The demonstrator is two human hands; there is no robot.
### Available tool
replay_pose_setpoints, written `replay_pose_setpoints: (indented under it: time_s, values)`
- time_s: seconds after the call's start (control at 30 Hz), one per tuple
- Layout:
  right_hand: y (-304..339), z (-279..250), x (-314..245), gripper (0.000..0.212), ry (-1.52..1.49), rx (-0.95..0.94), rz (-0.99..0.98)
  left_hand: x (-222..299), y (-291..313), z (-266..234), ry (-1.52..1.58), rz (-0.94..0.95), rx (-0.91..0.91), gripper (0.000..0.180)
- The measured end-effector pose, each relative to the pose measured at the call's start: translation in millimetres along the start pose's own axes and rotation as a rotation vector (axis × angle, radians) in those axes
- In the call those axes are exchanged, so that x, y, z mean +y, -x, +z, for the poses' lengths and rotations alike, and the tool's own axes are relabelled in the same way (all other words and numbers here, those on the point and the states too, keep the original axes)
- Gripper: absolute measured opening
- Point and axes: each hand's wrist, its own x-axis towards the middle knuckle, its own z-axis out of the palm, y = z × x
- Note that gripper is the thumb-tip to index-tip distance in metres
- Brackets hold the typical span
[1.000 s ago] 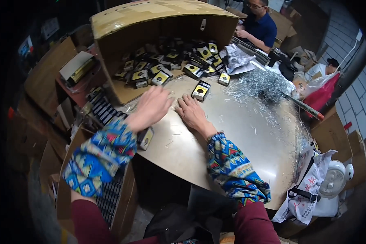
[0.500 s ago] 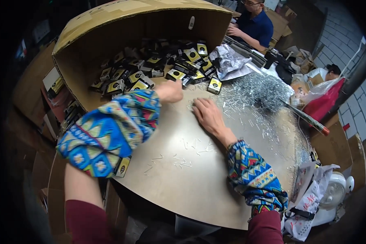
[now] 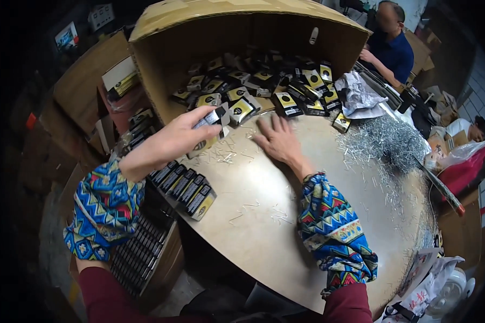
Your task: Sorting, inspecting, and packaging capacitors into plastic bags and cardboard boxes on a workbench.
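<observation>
Metal tabletop (image 3: 285,226); left hand (image 3: 180,137) grips small packet (image 3: 213,117), right hand (image 3: 277,141) flat, open.

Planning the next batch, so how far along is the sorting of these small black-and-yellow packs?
Done: a short row of packs stands lined up at the table edge. In hand: the left hand grips one pack; the right hand lies flat on the table. Left: a large heap in the cardboard box.

At the top of the frame your big cardboard box (image 3: 242,32) lies on its side on the table (image 3: 285,231), small packs (image 3: 285,89) spilling from it. A row of packs (image 3: 186,188) sits at the table's left edge, the heap of metal pins (image 3: 385,142) at right.
</observation>
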Motion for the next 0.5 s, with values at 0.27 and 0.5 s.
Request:
replay_pose_setpoints:
  time_s: [0.27,0.5]
  values:
    - [19.1,16.6,-88.8,0.055,0.125,-0.148,-0.364,-0.9,57.6,0.7,0.159,-0.066,0.011,0.049]
    - [108.6,-44.6,-24.1,0.049,0.122,-0.236,-0.112,-6.0,108.9,18.3,0.661,-0.127,0.043,0.046]
